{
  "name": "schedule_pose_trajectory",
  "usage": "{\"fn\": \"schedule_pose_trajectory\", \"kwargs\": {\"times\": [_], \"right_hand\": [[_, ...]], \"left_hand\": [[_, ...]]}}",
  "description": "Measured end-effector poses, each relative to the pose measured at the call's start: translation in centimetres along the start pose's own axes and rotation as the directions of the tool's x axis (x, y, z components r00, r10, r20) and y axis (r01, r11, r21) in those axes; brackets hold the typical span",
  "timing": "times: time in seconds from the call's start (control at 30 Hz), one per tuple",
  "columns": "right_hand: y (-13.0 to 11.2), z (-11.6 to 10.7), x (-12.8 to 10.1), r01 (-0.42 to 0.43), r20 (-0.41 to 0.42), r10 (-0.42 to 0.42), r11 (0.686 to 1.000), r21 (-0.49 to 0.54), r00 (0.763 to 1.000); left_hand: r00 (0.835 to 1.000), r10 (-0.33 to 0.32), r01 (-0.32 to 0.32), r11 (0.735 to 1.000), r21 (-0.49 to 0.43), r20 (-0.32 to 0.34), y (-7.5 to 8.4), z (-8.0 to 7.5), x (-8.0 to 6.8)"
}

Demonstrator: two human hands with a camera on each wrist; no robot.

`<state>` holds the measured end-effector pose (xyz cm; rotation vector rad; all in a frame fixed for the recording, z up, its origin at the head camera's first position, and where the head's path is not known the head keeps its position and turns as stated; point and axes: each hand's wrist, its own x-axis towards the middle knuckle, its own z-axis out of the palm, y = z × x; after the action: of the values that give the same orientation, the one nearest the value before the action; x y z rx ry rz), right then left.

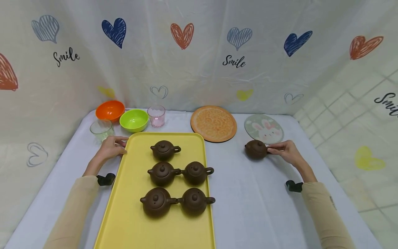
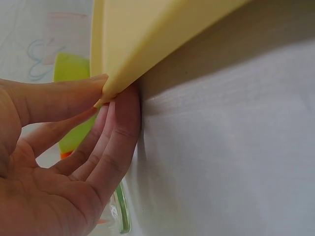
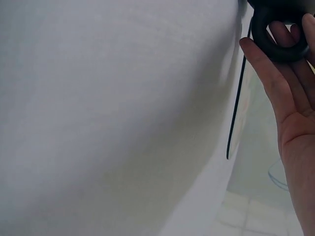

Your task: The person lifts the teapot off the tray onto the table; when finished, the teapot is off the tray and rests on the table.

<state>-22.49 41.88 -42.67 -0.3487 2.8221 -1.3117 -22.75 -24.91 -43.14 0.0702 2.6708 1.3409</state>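
White table (image 1: 248, 207), heart curtain (image 1: 199, 52) behind. My right hand (image 1: 287, 152) grips brown pot (image 1: 255, 149) at 2 o'clock; left hand (image 1: 110, 148) pinches yellow tray (image 1: 124, 214) corner, 10 o'clock.

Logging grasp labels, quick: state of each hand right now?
Left hand: pinching the far left corner of the yellow tray.
Right hand: holding the brown clay teapot by its handle, on the table.

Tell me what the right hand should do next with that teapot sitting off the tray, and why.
Probably lift the lone teapot and carry it left to the yellow tray. The right hand already has its grip at the handle, five teapots sit on the tray in rows, the spot beside the back teapot is bare, and the left hand holds the tray's corner.
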Motion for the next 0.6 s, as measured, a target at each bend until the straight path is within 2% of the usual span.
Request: {"fn": "schedule_pose_trajectory", "kwargs": {"times": [0.17, 0.27, 0.43, 0.6], "right_hand": [[-0.3, -0.2, 0.2, -0.05, -0.016, 0.049, 0.999, -0.023, 0.999], [-1.3, 0.0, 0.8, -0.035, -0.051, 0.035, 0.999, -0.005, 0.998], [-5.0, 1.9, 2.7, 0.038, -0.102, -0.044, 0.997, -0.062, 0.994], [-9.7, 5.6, 5.3, 0.112, -0.023, -0.115, 0.989, -0.1, 0.993]], "left_hand": [[1.0, -0.006, 0.006, 1.0, 0.009, 0.006, 0.0, 0.0, 0.0], [1.0, -0.008, 0.008, 1.0, 0.011, 0.005, 0.0, 0.0, 0.0], [1.0, -0.008, 0.008, 1.0, 0.015, 0.003, -0.1, -0.1, 0.0], [1.0, -0.009, 0.009, 1.0, 0.016, 0.002, -0.1, -0.1, 0.0]]}}
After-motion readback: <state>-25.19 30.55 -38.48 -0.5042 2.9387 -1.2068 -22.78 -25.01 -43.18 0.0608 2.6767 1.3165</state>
